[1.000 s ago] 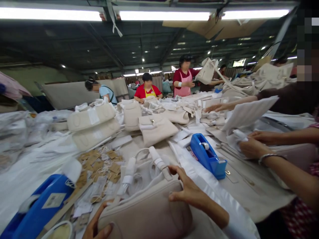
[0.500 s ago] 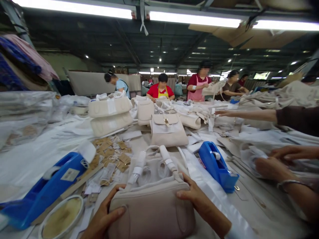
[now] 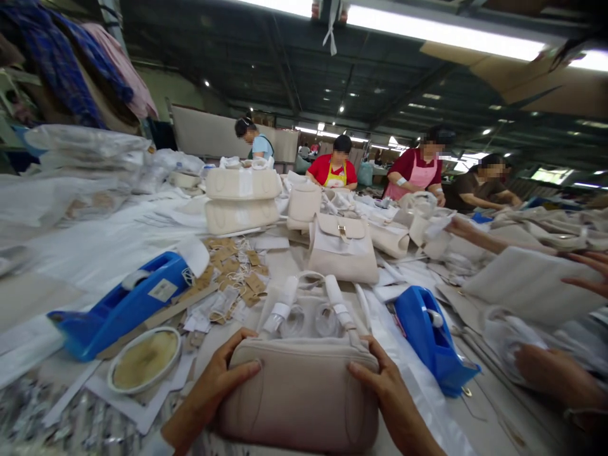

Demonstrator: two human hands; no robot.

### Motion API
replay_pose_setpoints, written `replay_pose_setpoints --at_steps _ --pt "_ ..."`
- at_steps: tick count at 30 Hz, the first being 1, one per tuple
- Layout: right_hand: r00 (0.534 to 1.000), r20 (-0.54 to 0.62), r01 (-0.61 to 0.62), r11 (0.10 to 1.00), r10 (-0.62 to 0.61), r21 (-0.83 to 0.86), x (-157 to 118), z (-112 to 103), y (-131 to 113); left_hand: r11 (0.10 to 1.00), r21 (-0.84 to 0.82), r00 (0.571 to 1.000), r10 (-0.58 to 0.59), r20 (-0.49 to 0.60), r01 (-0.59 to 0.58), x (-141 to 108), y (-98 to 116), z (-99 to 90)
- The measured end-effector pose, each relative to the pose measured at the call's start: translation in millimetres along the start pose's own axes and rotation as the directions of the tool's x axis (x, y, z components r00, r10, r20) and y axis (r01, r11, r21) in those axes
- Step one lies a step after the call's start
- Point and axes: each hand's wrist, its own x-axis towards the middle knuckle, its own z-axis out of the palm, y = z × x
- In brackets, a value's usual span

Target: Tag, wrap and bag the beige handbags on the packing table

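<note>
Left hand (image 3: 224,373) and right hand (image 3: 384,375) grip opposite ends of the beige handbag (image 3: 301,396); the handbag sits between them, thumbs on its near face. Uneven thumb pressure could mark the panel; a sideways swing could strike the blue tape dispenser (image 3: 430,348), right of the handbag, or tip the round dish (image 3: 137,389), left of it. The dish contains yellowish matter (image 3: 146,360), kind unclear; the handbag's interior is hidden; the buckled bag (image 3: 344,263), beyond the handbag, has its flap down, contents not visible.
</note>
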Motion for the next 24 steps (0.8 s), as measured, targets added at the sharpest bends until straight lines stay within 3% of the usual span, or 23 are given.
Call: replay_pose_setpoints --at_steps 4,7,12,17,24 --pt "0.98 -0.166 0.038 0.92 -0.111 -0.39 0 -6 1 1.0 0.003 1.0 0.021 0.008 -0.021 -1 2 3.1" --pt "0.986 -0.152 -0.011 0.875 -0.072 -0.484 -1 -7 -1 0.996 0.082 0.999 0.041 -0.012 -0.039 -2 6 2.7" --pt "0.991 -0.121 -0.095 0.921 0.052 -0.378 -6 -1 -8 0.956 0.269 0.985 0.149 -0.084 -0.121 -3 17 -0.1" --pt "0.971 -0.188 -0.192 0.947 0.145 -0.259 -5 3 -13 0.993 0.097 0.995 -0.076 0.066 0.07 -6 25 -0.8" --pt "0.963 -0.232 -0.179 0.971 0.139 -0.159 0 9 -6 0.996 0.043 0.996 -0.083 -0.034 0.084 -8 25 7.1"
